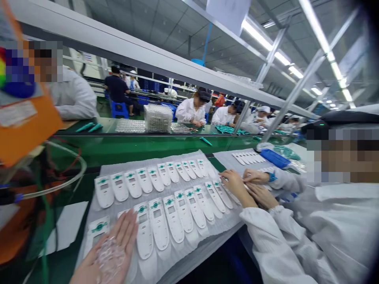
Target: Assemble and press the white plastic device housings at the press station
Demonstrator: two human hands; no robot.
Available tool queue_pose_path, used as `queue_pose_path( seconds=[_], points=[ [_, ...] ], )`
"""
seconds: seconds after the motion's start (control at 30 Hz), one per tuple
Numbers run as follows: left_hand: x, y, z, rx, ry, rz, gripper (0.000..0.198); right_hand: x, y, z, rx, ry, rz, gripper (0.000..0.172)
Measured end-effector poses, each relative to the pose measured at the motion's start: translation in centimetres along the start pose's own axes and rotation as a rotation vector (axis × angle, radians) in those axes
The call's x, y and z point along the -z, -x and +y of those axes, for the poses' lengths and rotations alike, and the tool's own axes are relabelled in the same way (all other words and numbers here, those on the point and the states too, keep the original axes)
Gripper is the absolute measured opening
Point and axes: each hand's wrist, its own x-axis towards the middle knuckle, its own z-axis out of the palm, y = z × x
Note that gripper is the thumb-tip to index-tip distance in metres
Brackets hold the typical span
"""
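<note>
My left hand (122, 232) reaches in from the bottom edge, palm up and fingers spread, with a clear moulded plastic piece (108, 256) resting on the palm. Its fingertips lie over the lower end of the nearest white plastic device casing (144, 236). Two rows of such casings with green markings lie on a grey foam sheet (177, 161). My right hand is out of view. A co-worker's hands (245, 187) work at the far end of the rows.
The co-worker in a white gown (299, 232) sits close on the right, beside a blue tray (275, 158). Clear tubing (59, 181) and an orange tag (26, 126) are at the left. Beyond the green conveyor (148, 152), other workers sit under an overhead shelf.
</note>
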Motion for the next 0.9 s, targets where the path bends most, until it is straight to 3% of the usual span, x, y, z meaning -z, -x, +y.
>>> queue_pose_path(
  seconds=[0.07,0.17,0.3,0.4,0.5,0.67,0.9],
  points=[
    [-2.0,1.1,-1.2,-0.062,-0.102,0.096,0.052,0.4,-0.6,-3.5,0.063,-0.107,0.036,0.023],
    [-3.9,1.9,-2.5,-0.057,-0.113,0.160,0.051,1.0,-0.5,-10.8,0.243,-0.301,0.000,0.019],
    [-4.2,2.4,-2.9,-0.013,-0.091,0.136,0.049,1.5,1.3,-20.6,0.547,-0.504,-0.117,0.013],
    [-4.1,2.8,-2.8,-0.013,-0.115,0.143,0.049,1.1,2.3,-24.8,0.665,-0.556,-0.150,0.008],
    [-4.0,3.1,-2.5,-0.027,-0.133,0.129,0.050,0.7,2.5,-26.4,0.733,-0.581,-0.156,0.008],
    [-3.4,3.2,-2.0,-0.008,-0.100,0.074,0.052,0.6,2.5,-26.9,0.855,-0.538,-0.165,0.009],
    [-3.4,3.3,-2.0,-0.009,-0.088,0.084,0.052,0.0,2.4,-27.0,0.876,-0.527,-0.180,0.015]
  ],
)
